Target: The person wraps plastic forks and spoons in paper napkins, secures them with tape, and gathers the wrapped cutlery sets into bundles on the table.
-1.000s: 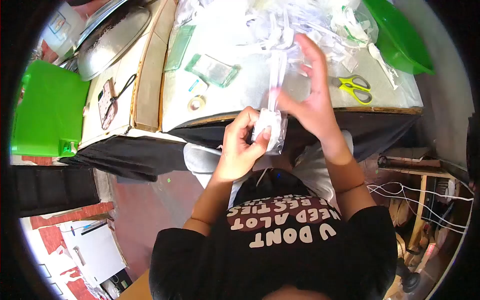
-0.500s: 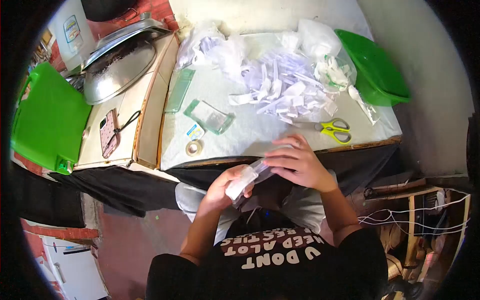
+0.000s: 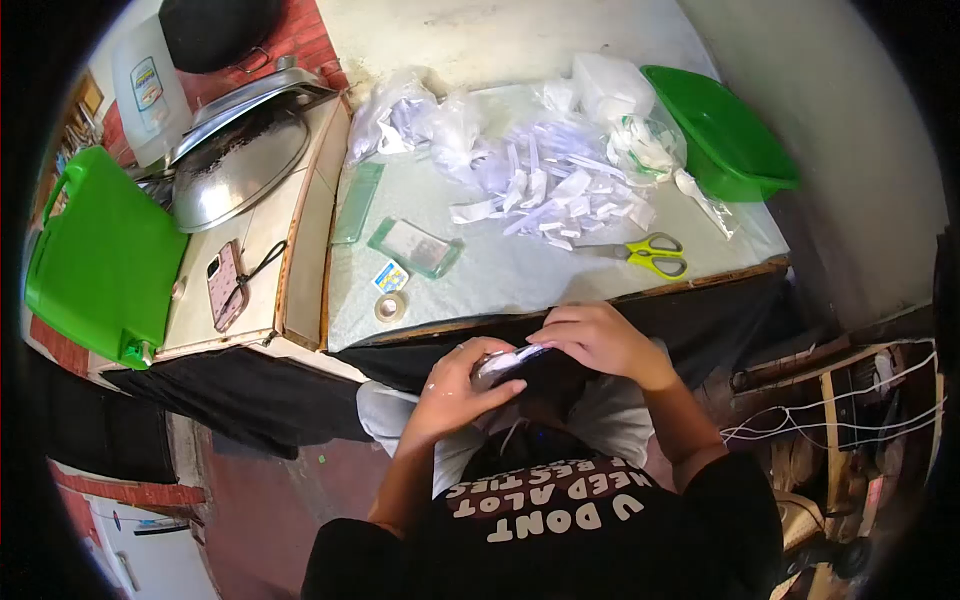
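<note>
Packet (image 3: 508,362) now turned edge-on — long axis left hand (image 3: 452,391) to right hand (image 3: 600,343), both pinching it, right nearer scissors (image 3: 632,252).

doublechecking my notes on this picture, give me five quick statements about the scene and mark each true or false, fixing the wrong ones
1. The left hand and right hand are both on the plastic packet. True.
2. The green basin is at the right side of the table. True.
3. The scissors lie inside the green basin. False: they lie on the table, near its front edge.
4. The phone lies on the counter to the left of the table. True.
5. The roll of tape sits on top of the phone. False: it lies on the table.
</note>
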`<state>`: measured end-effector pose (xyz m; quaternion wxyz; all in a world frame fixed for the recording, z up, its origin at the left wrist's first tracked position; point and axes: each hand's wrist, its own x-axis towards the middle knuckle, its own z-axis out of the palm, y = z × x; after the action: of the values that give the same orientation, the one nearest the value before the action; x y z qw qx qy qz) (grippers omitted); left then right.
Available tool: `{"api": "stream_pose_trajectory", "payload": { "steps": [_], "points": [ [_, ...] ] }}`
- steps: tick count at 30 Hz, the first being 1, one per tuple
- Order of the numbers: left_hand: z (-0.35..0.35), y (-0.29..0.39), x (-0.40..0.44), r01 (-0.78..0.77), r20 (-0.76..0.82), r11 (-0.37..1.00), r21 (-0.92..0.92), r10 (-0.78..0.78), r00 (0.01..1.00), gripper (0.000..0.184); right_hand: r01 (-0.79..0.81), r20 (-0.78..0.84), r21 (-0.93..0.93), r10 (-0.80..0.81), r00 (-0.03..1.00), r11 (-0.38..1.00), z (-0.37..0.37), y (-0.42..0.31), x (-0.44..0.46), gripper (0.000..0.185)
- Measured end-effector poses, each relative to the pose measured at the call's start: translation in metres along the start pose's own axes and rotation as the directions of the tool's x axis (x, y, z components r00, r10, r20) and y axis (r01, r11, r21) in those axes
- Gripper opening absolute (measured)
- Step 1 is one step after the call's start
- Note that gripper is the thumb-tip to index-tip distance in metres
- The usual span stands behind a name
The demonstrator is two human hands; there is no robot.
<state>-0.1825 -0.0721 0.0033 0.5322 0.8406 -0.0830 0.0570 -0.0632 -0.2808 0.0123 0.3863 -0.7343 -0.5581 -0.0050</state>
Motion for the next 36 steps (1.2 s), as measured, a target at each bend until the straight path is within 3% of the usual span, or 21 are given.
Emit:
{"api": "stream_pose_trajectory", "payload": {
  "steps": [2, 5, 7, 9, 14, 17, 19, 21, 23, 25, 27, 28, 31, 34, 36],
  "points": [
    [0.001, 0.003, 0.006, -0.003, -0.014, 0.991, 0.134, 0.005, 1.0, 0.022, 0.004, -0.002, 0.016, -0.004, 1.0, 1.0, -0.001, 0.002, 0.004, 0.017],
    [0.0, 0.012, 0.015, 0.088, -0.013, 0.984, 0.158, -0.087, 0.996, 0.017, -0.049, 0.073, 0.081, 0.043, 0.996, 0.996, -0.014, 0.007, 0.016, 0.015],
    [-0.001, 0.013, 0.018, 0.05, -0.04, 0.981, 0.188, -0.043, 0.998, 0.015, -0.091, 0.145, 0.104, 0.075, 0.986, 0.99, -0.027, 0.009, 0.029, 0.016],
    [-0.003, 0.01, 0.021, 0.077, -0.064, 0.981, 0.179, -0.066, 0.996, 0.014, -0.018, 0.131, 0.093, 0.006, 0.991, 0.995, -0.032, 0.018, 0.041, 0.017],
    [-0.007, -0.016, 0.015, 0.126, -0.165, 0.992, 0.01, -0.123, 0.979, 0.015, -0.009, 0.201, 0.064, -0.004, 0.98, 0.998, -0.036, 0.037, 0.066, 0.016],
    [-0.012, -0.032, 0.007, 0.172, -0.244, 0.981, -0.094, -0.19, 0.951, 0.014, -0.178, 0.315, 0.116, 0.134, 0.94, 0.977, -0.058, 0.049, 0.092, 0.018],
    [-0.018, -0.039, 0.004, 0.172, -0.269, 0.968, -0.182, -0.218, 0.938, 0.014, -0.236, 0.104, 0.272, 0.215, 0.971, 0.933, -0.062, 0.088, 0.106, 0.018],
    [-0.024, -0.034, 0.003, 0.215, -0.293, 0.944, -0.252, -0.286, 0.912, 0.01, -0.282, -0.106, 0.161, 0.3, 0.948, 0.946, -0.071, 0.123, 0.127, 0.028],
    [-0.025, -0.039, 0.003, 0.163, -0.34, 0.926, -0.341, -0.283, 0.897, 0.011, -0.453, -0.234, 0.013, 0.443, 0.865, 0.891, -0.065, 0.151, 0.15, 0.043],
    [-0.027, -0.042, 0.006, 0.132, -0.361, 0.91, -0.393, -0.284, 0.888, 0.014, -0.604, -0.333, -0.185, 0.529, 0.781, 0.775, -0.049, 0.156, 0.169, 0.059],
    [-0.026, -0.043, 0.011, 0.128, -0.38, 0.891, -0.436, -0.311, 0.871, 0.016, -0.71, -0.394, -0.42, 0.592, 0.703, 0.565, -0.024, 0.152, 0.182, 0.077],
    [-0.026, -0.043, 0.014, 0.143, -0.388, 0.879, -0.455, -0.34, 0.857, 0.017, -0.698, -0.282, -0.409, 0.646, 0.709, 0.587, -0.023, 0.154, 0.185, 0.085],
    [-0.025, -0.046, 0.024, 0.145, -0.391, 0.84, -0.523, -0.388, 0.835, 0.021, -0.617, -0.136, -0.504, 0.65, 0.748, 0.604, -0.028, 0.153, 0.184, 0.08],
    [-0.024, -0.042, 0.042, 0.153, -0.366, 0.81, -0.566, -0.414, 0.833, 0.022, -0.604, -0.117, -0.345, 0.606, 0.787, 0.718, -0.033, 0.161, 0.176, 0.09],
    [-0.021, -0.045, 0.058, 0.091, -0.357, 0.771, -0.631, -0.393, 0.848, 0.021, -0.597, -0.09, -0.217, 0.593, 0.8, 0.772, -0.034, 0.162, 0.166, 0.087]
  ]
}}
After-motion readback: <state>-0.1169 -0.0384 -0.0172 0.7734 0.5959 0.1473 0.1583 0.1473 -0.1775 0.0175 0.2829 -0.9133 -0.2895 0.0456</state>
